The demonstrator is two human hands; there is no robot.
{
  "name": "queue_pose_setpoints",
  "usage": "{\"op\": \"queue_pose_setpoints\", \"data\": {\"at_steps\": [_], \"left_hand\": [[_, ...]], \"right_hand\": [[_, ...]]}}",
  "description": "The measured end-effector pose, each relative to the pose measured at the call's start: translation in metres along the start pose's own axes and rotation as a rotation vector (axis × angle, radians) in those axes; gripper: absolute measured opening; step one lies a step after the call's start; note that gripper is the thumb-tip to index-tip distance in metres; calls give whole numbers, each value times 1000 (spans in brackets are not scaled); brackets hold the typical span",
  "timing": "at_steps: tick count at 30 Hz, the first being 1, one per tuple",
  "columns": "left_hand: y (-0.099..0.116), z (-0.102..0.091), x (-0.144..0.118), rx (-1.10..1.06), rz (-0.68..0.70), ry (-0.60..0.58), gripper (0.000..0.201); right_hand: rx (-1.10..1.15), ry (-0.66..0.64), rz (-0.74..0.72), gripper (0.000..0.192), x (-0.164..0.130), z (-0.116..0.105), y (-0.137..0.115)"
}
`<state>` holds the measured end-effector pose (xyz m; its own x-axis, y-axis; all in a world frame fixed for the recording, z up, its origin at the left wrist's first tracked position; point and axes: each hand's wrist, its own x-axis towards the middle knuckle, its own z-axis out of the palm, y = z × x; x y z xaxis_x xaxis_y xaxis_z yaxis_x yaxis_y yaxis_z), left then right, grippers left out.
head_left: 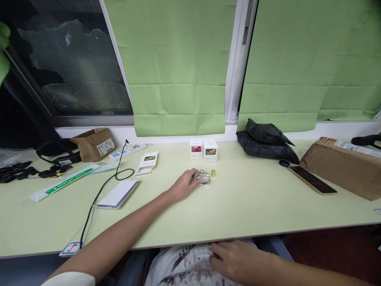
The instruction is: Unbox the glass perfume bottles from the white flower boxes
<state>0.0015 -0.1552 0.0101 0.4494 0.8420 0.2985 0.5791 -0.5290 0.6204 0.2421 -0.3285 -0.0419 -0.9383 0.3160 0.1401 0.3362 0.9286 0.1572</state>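
Observation:
A small clear glass bottle (202, 177) with a gold-coloured neck sits on the table in the middle of the head view. My left hand (185, 183) is closed around its left side, thumb in front and fingers behind. Just right of the bottle stands a small gold cap (213, 173), apart from it. Below the table edge, my right hand (233, 260) rests on my lap against the patterned white shirt (184, 266). Its fingers are loosely bent and somewhat apart, with nothing visible in them.
Small white boxes (210, 153) with flower pictures stand behind the bottle. An opened white carton (147, 163), a folded white card (117, 194) and a black cable (102, 190) lie leftward. Rightward are black plastic bags (264, 143), a phone (312, 180) and a brown parcel (342, 167).

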Motion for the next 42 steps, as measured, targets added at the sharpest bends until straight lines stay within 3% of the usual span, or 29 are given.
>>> {"op": "queue_pose_setpoints", "data": {"at_steps": [3, 7, 10, 13, 17, 20, 23, 26, 31, 35, 42], "left_hand": [[-1, 0, 0, 0, 0, 1, 37], [0, -1, 0, -5, 2, 0, 36], [1, -1, 0, -12, 4, 11, 37], [1, -1, 0, -14, 5, 21, 38], [1, -2, 1, -13, -14, 28, 38], [0, -2, 1, -12, -47, 56, 41], [-1, -4, 2, -7, -67, 67, 42], [-3, -5, 4, 10, -78, 80, 42], [-6, -6, 5, 36, -71, 88, 40], [-7, -7, 5, 55, -89, 87, 40], [-7, -6, 6, 76, -56, 109, 40]], "right_hand": [[-27, -25, 12, 6, 2, -13, -3], [130, -53, 33, 11, 3, -58, 8], [350, 50, 176, 17, 7, -91, 49], [458, 242, 363, 18, 14, -104, 113], [454, 409, 531, 20, 26, -83, 187], [473, 502, 590, 20, 33, -52, 211], [564, 560, 654, 20, 34, -25, 216], [635, 576, 678, 19, 32, -13, 217], [655, 541, 677, 16, 26, -9, 222], [604, 436, 685, 13, 22, -5, 224], [663, 342, 627, 29, 18, -5, 219]]}}
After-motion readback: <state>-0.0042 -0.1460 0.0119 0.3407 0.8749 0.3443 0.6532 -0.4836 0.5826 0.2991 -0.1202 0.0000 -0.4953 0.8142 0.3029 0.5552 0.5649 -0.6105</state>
